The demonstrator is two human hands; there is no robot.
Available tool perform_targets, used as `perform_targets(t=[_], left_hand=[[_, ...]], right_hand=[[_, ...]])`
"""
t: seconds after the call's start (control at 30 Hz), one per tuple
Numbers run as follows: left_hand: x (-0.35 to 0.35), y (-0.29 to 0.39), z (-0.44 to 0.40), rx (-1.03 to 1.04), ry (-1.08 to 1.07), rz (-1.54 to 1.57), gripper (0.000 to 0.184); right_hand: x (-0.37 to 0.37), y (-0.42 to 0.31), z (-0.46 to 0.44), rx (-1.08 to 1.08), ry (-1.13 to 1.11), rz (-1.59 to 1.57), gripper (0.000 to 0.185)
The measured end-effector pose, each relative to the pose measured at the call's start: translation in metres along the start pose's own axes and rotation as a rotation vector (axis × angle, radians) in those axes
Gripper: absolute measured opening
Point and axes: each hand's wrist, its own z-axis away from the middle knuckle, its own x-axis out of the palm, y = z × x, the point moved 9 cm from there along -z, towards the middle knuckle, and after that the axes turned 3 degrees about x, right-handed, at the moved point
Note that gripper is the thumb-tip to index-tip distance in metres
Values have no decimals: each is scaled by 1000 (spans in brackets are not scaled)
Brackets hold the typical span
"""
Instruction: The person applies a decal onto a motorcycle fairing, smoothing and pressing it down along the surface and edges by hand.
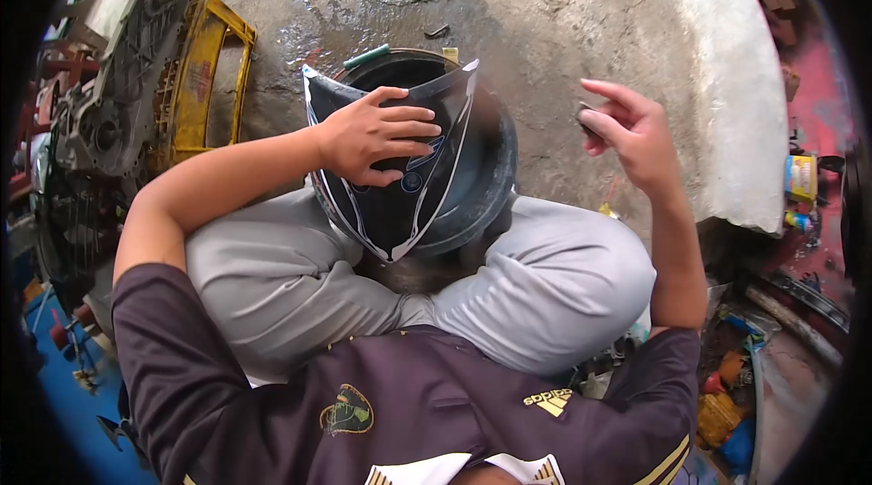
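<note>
A black pointed panel [381,203] with white edge lines and a small printed emblem lies over the mouth of a dark round bucket [495,190], between my bent knees. It looks like a piece of vehicle bodywork. My left hand [377,135] rests flat on its upper face, fingers spread. Off to the right, above the concrete and apart from the panel, my right hand [631,131] pinches a small dark piece [584,118] between thumb and fingers. What that piece is cannot be made out.
A yellow metal frame [195,76] and a grey metal engine casing [136,67] stand at the left. A pale concrete block [740,94] is on the right. Wet concrete floor [581,4] lies ahead. Mixed clutter [727,394] fills the lower right.
</note>
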Motion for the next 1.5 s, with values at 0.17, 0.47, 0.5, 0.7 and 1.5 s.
perform_targets(t=[0.17,0.47,0.5,0.7,1.5], left_hand=[[1,4,4,60,21,-14,57],[5,28,14,-165,9,-107,65],[5,29,17,-180,4,-103,73],[10,28,23,-172,3,-81,78],[19,19,24,-183,19,-18,79]], right_hand=[[-19,-62,56,-55,55,183,14],[126,-39,77,-97,41,371,17],[147,-12,74,-108,58,384,17],[225,62,61,-148,132,318,12],[212,52,32,-431,285,456,14]])
